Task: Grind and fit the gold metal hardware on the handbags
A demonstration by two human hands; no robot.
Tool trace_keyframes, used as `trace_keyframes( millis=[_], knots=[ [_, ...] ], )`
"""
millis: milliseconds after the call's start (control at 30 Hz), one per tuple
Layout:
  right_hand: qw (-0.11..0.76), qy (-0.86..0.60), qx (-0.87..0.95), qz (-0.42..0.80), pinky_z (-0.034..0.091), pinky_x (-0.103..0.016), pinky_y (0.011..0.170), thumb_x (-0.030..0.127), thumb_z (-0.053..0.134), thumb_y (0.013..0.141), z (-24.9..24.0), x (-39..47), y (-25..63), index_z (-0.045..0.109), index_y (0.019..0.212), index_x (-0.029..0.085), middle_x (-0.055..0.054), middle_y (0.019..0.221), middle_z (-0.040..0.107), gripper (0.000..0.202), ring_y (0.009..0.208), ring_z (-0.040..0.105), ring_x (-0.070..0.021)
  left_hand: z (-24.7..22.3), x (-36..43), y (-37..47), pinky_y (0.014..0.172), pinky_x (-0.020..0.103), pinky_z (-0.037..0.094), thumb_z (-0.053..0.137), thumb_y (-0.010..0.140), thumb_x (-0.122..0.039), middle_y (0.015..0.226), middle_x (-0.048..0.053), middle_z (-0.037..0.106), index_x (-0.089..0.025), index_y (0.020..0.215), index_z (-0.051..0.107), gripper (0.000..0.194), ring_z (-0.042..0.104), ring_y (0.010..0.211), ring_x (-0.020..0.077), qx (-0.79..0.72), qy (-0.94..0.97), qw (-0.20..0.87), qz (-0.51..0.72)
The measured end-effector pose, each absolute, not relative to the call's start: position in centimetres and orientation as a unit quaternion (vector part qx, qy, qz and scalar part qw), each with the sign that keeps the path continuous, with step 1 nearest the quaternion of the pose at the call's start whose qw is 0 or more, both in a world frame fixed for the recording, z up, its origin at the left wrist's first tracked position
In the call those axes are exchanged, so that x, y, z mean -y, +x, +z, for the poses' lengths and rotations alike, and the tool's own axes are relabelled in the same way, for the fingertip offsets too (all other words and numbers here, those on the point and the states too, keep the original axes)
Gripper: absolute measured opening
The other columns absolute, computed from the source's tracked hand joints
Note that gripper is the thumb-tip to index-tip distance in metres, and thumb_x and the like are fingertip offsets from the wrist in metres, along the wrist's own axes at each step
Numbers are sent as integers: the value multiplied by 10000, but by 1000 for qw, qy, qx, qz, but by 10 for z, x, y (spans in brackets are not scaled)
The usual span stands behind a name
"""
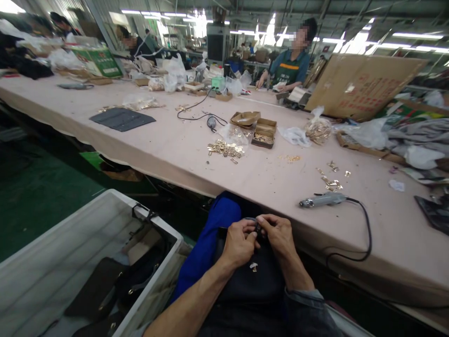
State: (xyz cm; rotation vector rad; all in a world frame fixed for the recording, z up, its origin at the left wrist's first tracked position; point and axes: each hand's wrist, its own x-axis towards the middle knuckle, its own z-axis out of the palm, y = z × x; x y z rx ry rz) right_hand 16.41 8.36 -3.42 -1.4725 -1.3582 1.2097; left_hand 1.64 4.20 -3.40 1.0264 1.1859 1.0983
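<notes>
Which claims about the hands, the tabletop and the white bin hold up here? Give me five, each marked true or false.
1. The left hand and right hand meet at a small dark piece. True.
2. The grey cylindrical power tool is in the right hand. False: it lies on the pink cloth-covered table.
3. The white plastic bin holds dark items. True.
4. The flat dark grey sheet lies right of the small brown cardboard boxes. False: it lies left of them.
5. A black cord runs from the power tool. True.
</notes>
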Motion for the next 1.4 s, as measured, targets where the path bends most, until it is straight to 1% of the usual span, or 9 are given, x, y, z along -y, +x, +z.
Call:
trace_keyframes(
  millis=[100,300,467,700,900,1067,1167,1267,1400],
  knots=[
    [390,-573,521,498,408,-258,500,574,769,782,-37,-84,163,770,916,131,-15,565,606,462,498,522,-144,-32,-44,15,445,188,486,642,812,-110,863,93,760,-102,1067,733,271,653,499,120,-515,438,563,475],
    [332,-561,602,461,430,-269,516,558,675,867,-24,-87,159,777,905,155,-28,603,642,417,542,573,-170,-28,-45,14,637,259,549,644,739,-24,789,89,763,-99,880,777,208,738,743,222,-526,427,535,505],
    [331,-558,693,314,524,-335,781,493,636,885,1,-122,152,773,914,194,-73,894,753,329,833,695,-241,-41,-44,16,716,307,557,671,654,14,849,90,757,-100,852,771,249,719,791,240,-605,387,475,507],
    [339,-520,747,239,517,-335,794,403,648,857,28,-208,111,771,923,183,-71,896,758,260,819,689,-228,-38,-39,12,713,320,539,645,613,7,776,58,748,-151,760,784,257,710,795,259,-613,425,482,459],
    [273,-568,760,158,480,-285,785,313,652,848,31,-281,69,771,868,200,-50,868,749,165,828,678,-203,-30,-16,-25,709,325,540,682,589,-59,780,51,740,-176,755,778,224,700,800,268,-606,475,487,413],
    [250,-610,741,128,465,-330,825,291,660,815,21,-313,38,758,844,160,-152,922,741,167,932,670,-284,-31,-10,-38,741,316,541,692,604,-84,886,69,749,-165,864,792,290,697,840,260,-589,467,495,436],
    [237,-625,732,133,462,-339,832,248,673,774,16,-320,26,752,848,127,-214,966,729,162,971,666,-310,-31,-13,-35,741,316,533,693,611,-81,855,59,744,-169,827,793,254,697,846,267,-580,468,499,442],
    [238,-619,732,160,462,-323,781,228,681,737,19,-322,23,736,764,129,-200,866,724,116,887,673,-291,-32,-14,-32,725,317,522,674,623,-61,825,53,742,-169,811,792,246,699,827,265,-584,473,493,438],
    [276,-571,746,205,455,-280,700,300,654,769,34,-309,33,696,660,170,-75,668,669,176,753,640,-226,-32,-14,-26,766,322,521,644,638,-34,886,74,758,-156,885,791,313,702,858,255,-623,453,444,458]
  ],
)
